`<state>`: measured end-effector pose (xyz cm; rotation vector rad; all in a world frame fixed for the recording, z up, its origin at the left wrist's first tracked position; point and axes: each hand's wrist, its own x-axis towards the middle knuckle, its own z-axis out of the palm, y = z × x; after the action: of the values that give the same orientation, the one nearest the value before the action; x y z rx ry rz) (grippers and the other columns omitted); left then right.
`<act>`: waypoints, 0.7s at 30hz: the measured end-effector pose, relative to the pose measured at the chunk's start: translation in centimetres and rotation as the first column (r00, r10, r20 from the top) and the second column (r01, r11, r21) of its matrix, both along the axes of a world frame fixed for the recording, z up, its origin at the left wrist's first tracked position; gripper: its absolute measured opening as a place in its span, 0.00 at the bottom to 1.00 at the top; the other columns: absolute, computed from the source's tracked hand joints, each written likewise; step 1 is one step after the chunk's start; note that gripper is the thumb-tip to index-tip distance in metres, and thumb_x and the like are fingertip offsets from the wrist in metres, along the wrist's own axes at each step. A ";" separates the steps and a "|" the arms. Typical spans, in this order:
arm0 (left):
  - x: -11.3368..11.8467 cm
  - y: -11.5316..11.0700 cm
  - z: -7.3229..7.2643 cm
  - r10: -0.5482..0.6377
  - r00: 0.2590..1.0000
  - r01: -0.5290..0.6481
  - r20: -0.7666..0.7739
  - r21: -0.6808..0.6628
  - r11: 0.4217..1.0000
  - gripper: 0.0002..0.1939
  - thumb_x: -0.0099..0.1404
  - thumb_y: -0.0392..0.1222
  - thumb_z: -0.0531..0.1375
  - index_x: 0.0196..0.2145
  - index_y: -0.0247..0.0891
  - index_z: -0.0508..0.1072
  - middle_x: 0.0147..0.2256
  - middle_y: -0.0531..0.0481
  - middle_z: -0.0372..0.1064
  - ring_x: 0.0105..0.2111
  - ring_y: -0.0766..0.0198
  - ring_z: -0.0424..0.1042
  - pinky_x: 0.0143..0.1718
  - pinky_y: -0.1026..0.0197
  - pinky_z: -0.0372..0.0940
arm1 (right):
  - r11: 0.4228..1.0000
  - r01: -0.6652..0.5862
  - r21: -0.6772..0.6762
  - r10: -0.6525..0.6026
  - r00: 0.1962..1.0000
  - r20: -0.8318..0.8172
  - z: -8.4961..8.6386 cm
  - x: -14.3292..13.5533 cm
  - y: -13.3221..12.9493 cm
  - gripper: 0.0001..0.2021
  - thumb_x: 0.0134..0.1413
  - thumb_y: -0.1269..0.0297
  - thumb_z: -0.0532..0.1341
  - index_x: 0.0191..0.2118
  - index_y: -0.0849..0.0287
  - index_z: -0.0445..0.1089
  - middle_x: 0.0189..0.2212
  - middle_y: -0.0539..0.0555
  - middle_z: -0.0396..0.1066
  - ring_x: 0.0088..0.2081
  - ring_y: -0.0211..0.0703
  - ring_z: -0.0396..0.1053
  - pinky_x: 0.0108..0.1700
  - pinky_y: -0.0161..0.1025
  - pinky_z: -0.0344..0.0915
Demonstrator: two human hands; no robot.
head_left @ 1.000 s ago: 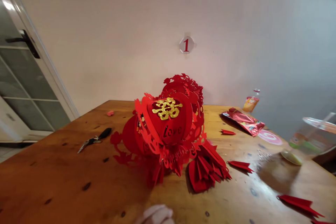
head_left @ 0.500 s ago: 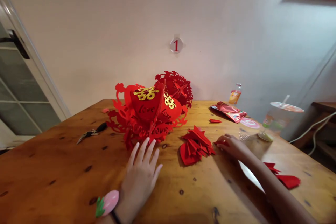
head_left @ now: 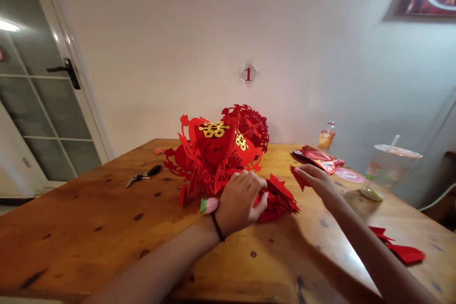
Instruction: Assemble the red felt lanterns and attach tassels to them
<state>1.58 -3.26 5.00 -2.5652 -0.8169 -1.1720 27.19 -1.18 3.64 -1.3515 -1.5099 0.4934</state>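
Note:
My right hand (head_left: 317,183) pinches a small pointed red felt piece (head_left: 299,179) just above the table. My left hand (head_left: 244,199), with a black band and a pink and green ornament at its wrist, curls its fingers round the left edge of a pile of red felt pieces (head_left: 281,197). Red shows between its thumb and fingers. Behind that hand stands a red felt lantern (head_left: 210,145) with cut-out edges, gold characters and the word "Love". A second red lantern (head_left: 254,126) leans near the wall, partly hidden by the first.
Keys (head_left: 142,175) lie on the wooden table (head_left: 107,247) at the left. Towards the right are a red packet (head_left: 322,157), a small orange-labelled bottle (head_left: 327,137), a lidded cup with a straw (head_left: 390,168) and more red felt pieces (head_left: 406,252).
My left hand has moved right from in front of the lantern to the felt pile, its spread fingers now curled. My right hand has lifted a red piece. The view has shifted slightly.

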 end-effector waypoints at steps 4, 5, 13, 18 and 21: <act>2.9 1.6 -1.0 0.010 0.916 0.173 0.402 -0.415 0.893 0.17 0.60 0.46 0.56 0.45 0.36 0.60 0.43 0.43 0.64 0.41 0.61 0.66 0.44 0.57 0.61 | 0.941 -0.339 -0.004 0.323 0.899 -0.296 2.3 -5.7 -0.4 0.18 0.41 0.49 0.64 0.31 0.59 0.65 0.25 0.48 0.66 0.25 0.34 0.61 0.27 0.32 0.58; 3.1 1.8 -1.5 0.005 0.899 0.233 0.438 -0.486 0.842 0.17 0.60 0.46 0.57 0.45 0.37 0.61 0.43 0.44 0.65 0.42 0.61 0.66 0.45 0.57 0.61 | 0.910 -0.414 -0.015 0.389 0.868 -0.308 2.1 -6.7 -0.2 0.18 0.40 0.50 0.65 0.30 0.59 0.65 0.24 0.48 0.66 0.25 0.34 0.61 0.28 0.32 0.58; 1.7 2.7 -4.9 0.066 0.825 0.394 0.561 -0.655 0.645 0.13 0.55 0.44 0.61 0.36 0.37 0.64 0.33 0.51 0.68 0.34 0.63 0.68 0.38 0.61 0.62 | 0.836 -0.540 -0.101 0.510 0.831 -0.222 -2.5 -8.4 1.8 0.15 0.46 0.51 0.62 0.30 0.59 0.66 0.26 0.48 0.67 0.29 0.36 0.64 0.32 0.34 0.60; 1.8 2.5 -5.7 0.110 0.835 0.365 0.540 -0.691 0.624 0.13 0.54 0.44 0.61 0.34 0.38 0.63 0.30 0.53 0.67 0.31 0.65 0.67 0.36 0.63 0.61 | 0.952 -0.304 -0.034 0.305 0.952 0.037 -1.4 -3.2 2.6 0.20 0.47 0.45 0.56 0.29 0.59 0.69 0.27 0.52 0.70 0.31 0.42 0.67 0.36 0.38 0.63; 1.8 2.5 -5.8 0.110 0.849 0.339 0.516 -0.693 0.637 0.13 0.54 0.45 0.61 0.35 0.38 0.63 0.28 0.54 0.67 0.29 0.66 0.67 0.34 0.63 0.61 | 0.932 0.335 0.142 -0.354 0.924 0.143 -2.1 5.1 3.8 0.19 0.44 0.45 0.57 0.31 0.58 0.70 0.28 0.56 0.73 0.32 0.48 0.69 0.35 0.42 0.62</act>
<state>3.41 -0.76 -0.84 -2.9889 -1.5910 -1.9663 32.25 2.65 1.56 -1.5558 -1.3673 0.0694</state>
